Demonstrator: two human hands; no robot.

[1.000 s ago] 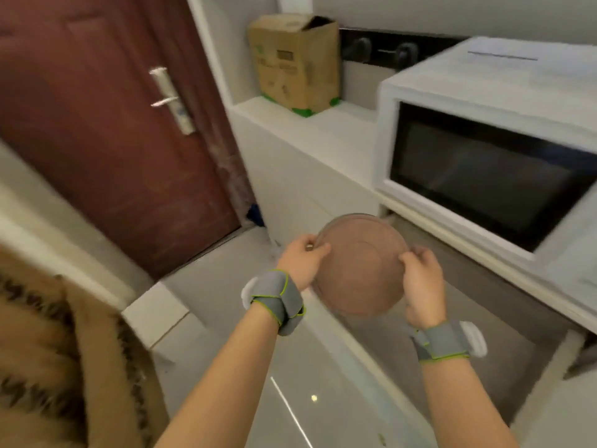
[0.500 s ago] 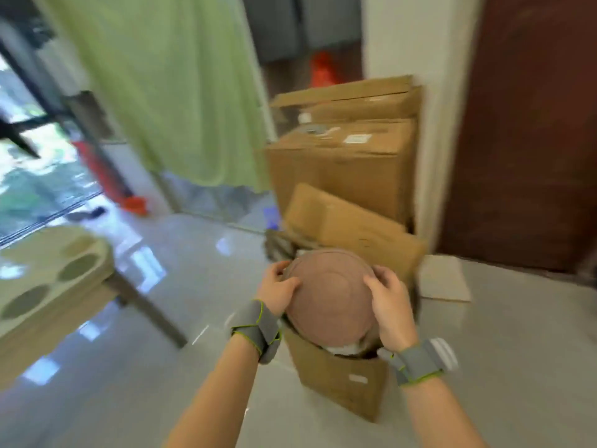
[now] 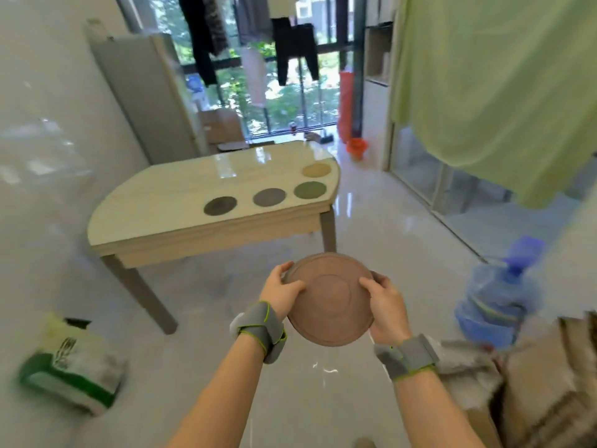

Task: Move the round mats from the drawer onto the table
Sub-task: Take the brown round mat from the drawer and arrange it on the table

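Both hands, left hand and right hand, clasp the brown round mat by opposite rims; it looks light and stiff, well short of the table.

A home: hung laundry, dining table, tiled floor

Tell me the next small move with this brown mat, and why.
Probably step toward the table and carry the brown mat to its bare left part. Both the left hand and right hand grip the mat over the floor, short of the table, where four round mats already lie along the near edge.
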